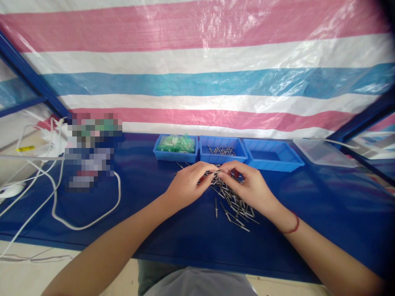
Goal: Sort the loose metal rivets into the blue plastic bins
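Blind-rivet pile (233, 199): partly hidden by right hand (248, 185). Slim metal pieces (217, 172) held between right and left hand (189, 183): too small to count (the grip itself covers part of them). Green plastic bag (175, 144): contents too blurred to name. Pixelated items (89, 168) on the left: unidentifiable. White computer mouse (12, 189): cropped by left edge. Striped tarpaulin (197, 82): runs off the top. Left forearm (120, 240), right forearm (321, 246): cut at bottom.
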The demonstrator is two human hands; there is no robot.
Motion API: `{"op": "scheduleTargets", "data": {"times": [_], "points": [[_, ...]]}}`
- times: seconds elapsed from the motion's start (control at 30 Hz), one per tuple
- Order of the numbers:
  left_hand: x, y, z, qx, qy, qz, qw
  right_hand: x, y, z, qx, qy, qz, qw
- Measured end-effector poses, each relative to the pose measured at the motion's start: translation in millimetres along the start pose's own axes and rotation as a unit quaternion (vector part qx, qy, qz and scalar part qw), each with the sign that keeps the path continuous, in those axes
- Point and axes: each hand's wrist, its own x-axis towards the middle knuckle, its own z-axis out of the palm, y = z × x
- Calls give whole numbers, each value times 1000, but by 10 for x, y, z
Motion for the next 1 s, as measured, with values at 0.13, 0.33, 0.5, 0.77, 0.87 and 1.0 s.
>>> {"op": "scheduleTargets", "data": {"times": [0.13, 0.33, 0.5, 0.77, 0.87, 1.0], "points": [[6, 11, 4, -12, -3, -6, 1000, 0, -49, -25, 24, -4, 4, 1000], [-13, -8, 8, -1, -33, -43, 999, 112, 3, -9, 7, 75, 6, 997], [-27, -28, 2, 13, -91, -13, 996, 292, 297, -21, -152, 200, 8, 968], [-55, 1, 54, 73, -175, 88, 978, 267, 273, -183, -239, 108, -40, 964], [-87, 28, 98, 100, -203, 120, 967, 194, 183, -233, -195, 60, -43, 978], [-129, 100, 174, 111, -225, 173, 952, 134, 143, -232, -164, 22, -40, 985]]}}
